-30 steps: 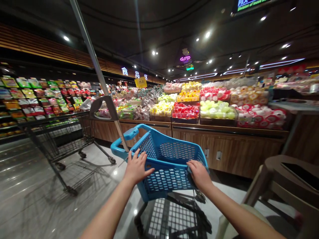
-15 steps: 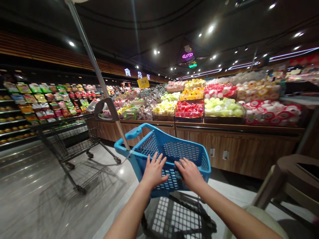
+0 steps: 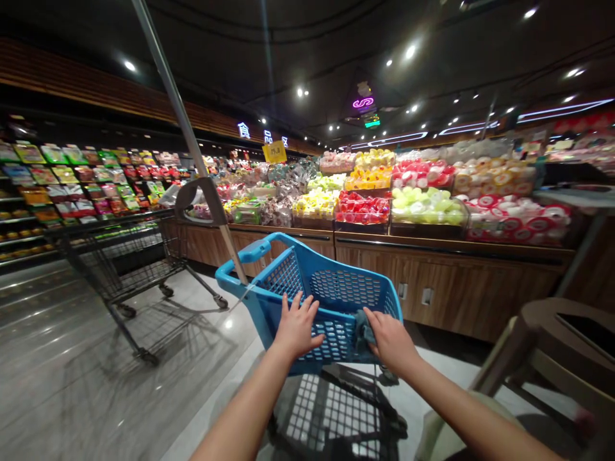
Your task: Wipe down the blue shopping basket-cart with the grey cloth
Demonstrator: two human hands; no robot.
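Note:
A blue plastic shopping cart (image 3: 353,286) with perforated basket walls stands in front of me, turned sideways. My left hand (image 3: 296,326) rests on its near side wall, fingers spread over the top rim, holding nothing. Farther right along the same wall, my right hand (image 3: 388,336) is closed on a dark grey-blue cloth (image 3: 364,331), pressed against the outside of the basket close to its front corner. The palm hides part of the cloth. A grey pole (image 3: 180,115) with a loop handle rises by the cart's blue push handle (image 3: 254,251).
A black wire cart (image 3: 129,256) stands to the left. Behind the blue cart runs a wooden counter (image 3: 461,282) piled with wrapped sweets. At right is a brown stool (image 3: 567,326) with a dark flat object on top. Shelves of packets (image 3: 72,173) line the left.
My right hand has slid right along the basket wall with the cloth, which now shows more. My left hand stays in nearly the same place. The view has shifted slightly.

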